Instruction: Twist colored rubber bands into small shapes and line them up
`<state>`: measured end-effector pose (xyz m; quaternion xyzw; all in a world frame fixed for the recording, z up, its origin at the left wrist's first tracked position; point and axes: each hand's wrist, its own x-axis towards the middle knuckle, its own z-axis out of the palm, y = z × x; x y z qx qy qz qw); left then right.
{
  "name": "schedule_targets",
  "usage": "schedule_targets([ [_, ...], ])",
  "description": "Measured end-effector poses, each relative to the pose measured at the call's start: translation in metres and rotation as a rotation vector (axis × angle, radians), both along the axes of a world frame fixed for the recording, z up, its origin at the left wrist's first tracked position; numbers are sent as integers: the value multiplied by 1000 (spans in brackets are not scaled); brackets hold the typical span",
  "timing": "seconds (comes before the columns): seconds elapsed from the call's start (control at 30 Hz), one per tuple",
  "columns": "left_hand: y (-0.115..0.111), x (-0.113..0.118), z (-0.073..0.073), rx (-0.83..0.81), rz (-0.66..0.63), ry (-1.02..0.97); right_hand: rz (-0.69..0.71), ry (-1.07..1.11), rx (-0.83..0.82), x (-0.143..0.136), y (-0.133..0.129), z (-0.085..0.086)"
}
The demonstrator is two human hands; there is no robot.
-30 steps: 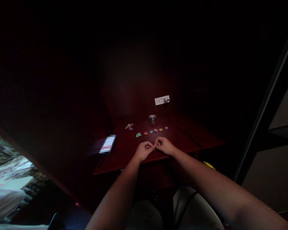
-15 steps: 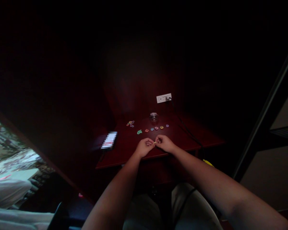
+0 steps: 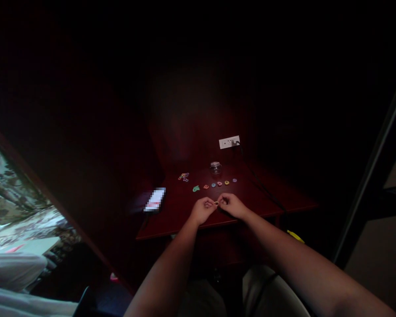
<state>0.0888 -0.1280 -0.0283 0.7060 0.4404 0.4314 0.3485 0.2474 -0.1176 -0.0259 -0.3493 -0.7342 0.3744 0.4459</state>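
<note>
Over the front part of the dark red desk [image 3: 171, 215], my left hand [image 3: 203, 210] and my right hand [image 3: 231, 206] meet fingertip to fingertip. Both are closed in a pinch on one small yellow hair tie [image 3: 216, 203], which shows as a thin loop between them. Just beyond the hands lies a row of small coloured bunches of hair ties: green [image 3: 196, 189], red [image 3: 206, 187], blue [image 3: 213, 185], pink [image 3: 219, 184], yellow [image 3: 227, 182] and purple [image 3: 235, 180]. Farther left is a loose pile of mixed hair ties [image 3: 184, 177].
A clear lidded jar [image 3: 215, 168] stands behind the row. At the desk's left edge a lit phone [image 3: 155, 200] rests, its screen blurred out. A black cable [image 3: 260, 185] runs from the wall socket [image 3: 229, 142] across the right side. Something yellow [image 3: 295, 236] hangs below the right edge.
The yellow hair tie now shows as a more open loop between my fingertips. The whole view has shifted slightly, so the desk sits lower and farther right.
</note>
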Motion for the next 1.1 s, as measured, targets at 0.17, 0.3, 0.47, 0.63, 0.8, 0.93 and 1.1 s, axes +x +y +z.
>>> schedule_targets([
  [0.17, -2, 0, 3, 12, -13, 16, -13, -9, -6, -1, 1, -2],
  [0.3, 0, 0, 1, 11, 4, 14, -13, -12, -18, -1, 3, -4],
  [0.47, 0, 1, 0, -33, 21, -46, -35, -49, 0, 1, 5, -6],
  [0.63, -1, 2, 0, -31, 14, -45, -48, -82, 12, 2, 5, -6],
  [0.8, -1, 1, 1, 16, 9, -21, -24, -63, 39, 1, 5, -7],
  [0.93, -1, 2, 1, 29, 21, -28, -6, -62, 40, 1, 6, -8],
  [1.1, 0, 3, -2, 1, 18, -47, -17, -72, 48, 1, 4, -7],
])
